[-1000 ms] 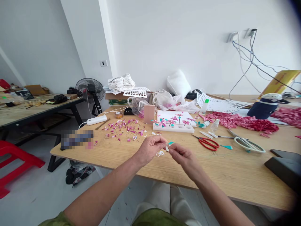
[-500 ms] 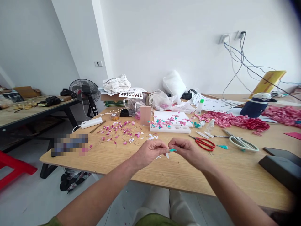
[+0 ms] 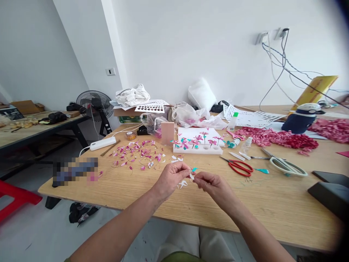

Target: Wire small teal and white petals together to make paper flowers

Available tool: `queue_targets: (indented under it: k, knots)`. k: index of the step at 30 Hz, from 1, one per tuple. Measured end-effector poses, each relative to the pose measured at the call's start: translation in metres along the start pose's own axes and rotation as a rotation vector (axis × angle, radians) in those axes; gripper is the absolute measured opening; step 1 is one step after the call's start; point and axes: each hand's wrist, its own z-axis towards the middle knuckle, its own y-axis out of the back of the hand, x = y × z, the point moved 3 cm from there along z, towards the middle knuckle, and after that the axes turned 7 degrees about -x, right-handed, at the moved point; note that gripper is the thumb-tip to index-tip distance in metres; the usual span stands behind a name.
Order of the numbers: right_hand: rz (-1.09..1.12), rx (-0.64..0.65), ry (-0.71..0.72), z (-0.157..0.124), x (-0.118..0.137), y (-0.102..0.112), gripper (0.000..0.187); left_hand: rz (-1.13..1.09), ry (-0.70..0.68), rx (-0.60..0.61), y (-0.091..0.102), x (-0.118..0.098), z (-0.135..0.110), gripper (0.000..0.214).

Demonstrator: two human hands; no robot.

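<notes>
My left hand (image 3: pixel 172 179) pinches a small teal petal (image 3: pixel 194 169), which sticks up past the thumb and forefinger. Close beside it, my right hand (image 3: pixel 214 185) has its fingertips closed on a small white petal-shaped piece (image 3: pixel 192 177); the two hands almost meet over the table. Just under the left fingertips lie white petal-shaped pieces (image 3: pixel 183 184) on the wood. Behind the hands, pink and teal flowers (image 3: pixel 196 141) on thin stems stand in a white foam block (image 3: pixel 178 149).
Loose pink petals (image 3: pixel 139 153) are scattered left of the foam. On the right lie red-handled scissors (image 3: pixel 240 167), larger pale-handled scissors (image 3: pixel 286 165), a teal petal (image 3: pixel 262 171) and a clear bottle (image 3: pixel 245 146). Pink petal heaps (image 3: pixel 272 138) and a dark blue flask (image 3: pixel 298 120) stand further back.
The teal petal now points up at my left fingertips instead of lying toward the right hand. My right hand has dropped slightly and holds the white piece. The view has shifted slightly.
</notes>
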Motion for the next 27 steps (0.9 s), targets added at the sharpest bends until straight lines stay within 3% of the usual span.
queue_targets:
  k: [2, 4, 6, 9, 12, 21, 27]
  knots:
    - [-0.173, -0.121, 0.017, -0.002, 0.002, 0.008, 0.019, 0.088, -0.026, -0.02, -0.001, 0.001, 0.001, 0.014]
    - [-0.201, -0.207, -0.008, -0.006, 0.006, 0.014, 0.03, 0.158, -0.056, -0.027, -0.002, 0.002, 0.002, 0.014]
    - [-0.015, -0.17, -0.069, -0.008, 0.011, 0.013, 0.037, 0.188, -0.084, -0.029, -0.004, 0.002, 0.002, 0.013]
    - [0.362, -0.051, -0.137, -0.006, 0.014, 0.004, 0.029, 0.172, -0.091, -0.031, -0.005, 0.003, 0.001, 0.014]
    - [0.541, -0.036, -0.186, -0.003, 0.011, -0.005, 0.022, 0.122, -0.069, -0.023, -0.005, 0.005, -0.001, 0.016]
    - [0.66, 0.03, -0.198, -0.002, -0.001, -0.023, 0.016, 0.054, -0.035, -0.109, 0.005, 0.018, -0.002, 0.018]
    - [0.657, 0.019, -0.212, 0.006, -0.008, -0.025, 0.021, 0.047, -0.045, -0.108, 0.006, 0.015, 0.005, 0.016]
